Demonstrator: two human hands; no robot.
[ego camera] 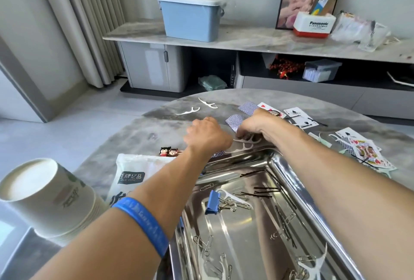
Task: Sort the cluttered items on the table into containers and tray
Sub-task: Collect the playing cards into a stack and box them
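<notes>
Tray point(289, 169): paper clips point(207, 244) | hairpins point(263, 191) | flossers, possibly point(312, 264)

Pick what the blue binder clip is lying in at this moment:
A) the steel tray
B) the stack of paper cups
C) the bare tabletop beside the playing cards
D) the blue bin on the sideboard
A: the blue binder clip lies on the floor of the steel tray, among loose paper clips and near black bobby pins.
</notes>
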